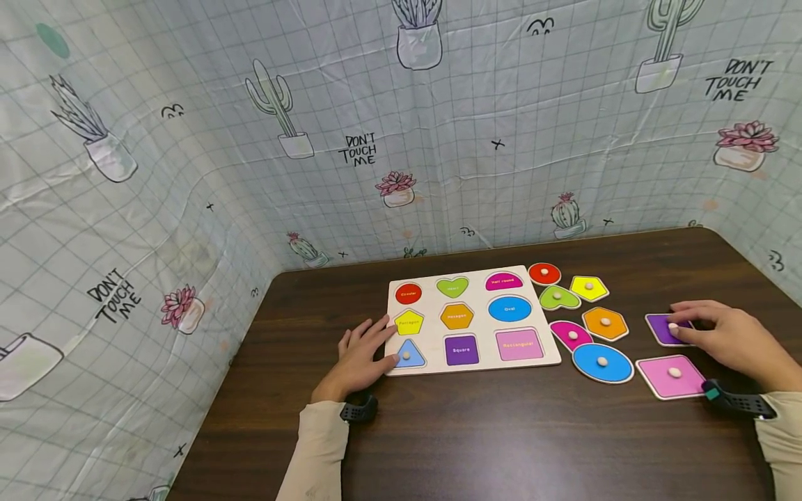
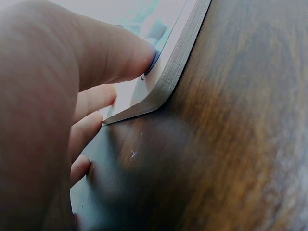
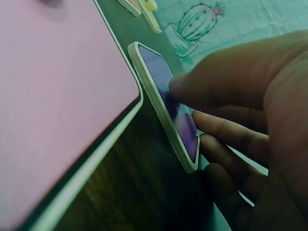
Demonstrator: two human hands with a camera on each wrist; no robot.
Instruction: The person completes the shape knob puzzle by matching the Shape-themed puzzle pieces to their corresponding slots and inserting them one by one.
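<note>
My right hand point(image 1: 729, 334) pinches the knob of a purple square puzzle piece point(image 3: 159, 72) at the right of the table; in the right wrist view the thumb hides the knob. With its fingers spread, my left hand point(image 1: 358, 358) rests on the left edge of a white shape puzzle board point(image 1: 432, 362). Its thumb touches the board's near left corner, beside the blue triangle piece point(image 1: 413, 359), which sits in its recess. Close to the right wrist lies a pink rectangular piece point(image 1: 664, 383).
Right of the board lie loose knobbed pieces: a red circle point(image 1: 539, 278), green heart point(image 1: 551, 302), yellow pentagon point(image 1: 585, 294), orange hexagon point(image 1: 610, 334), magenta half round point(image 1: 567, 327) and blue oval point(image 1: 598, 374). A patterned curtain point(image 1: 451, 181) hangs behind the dark wooden table point(image 1: 489, 431).
</note>
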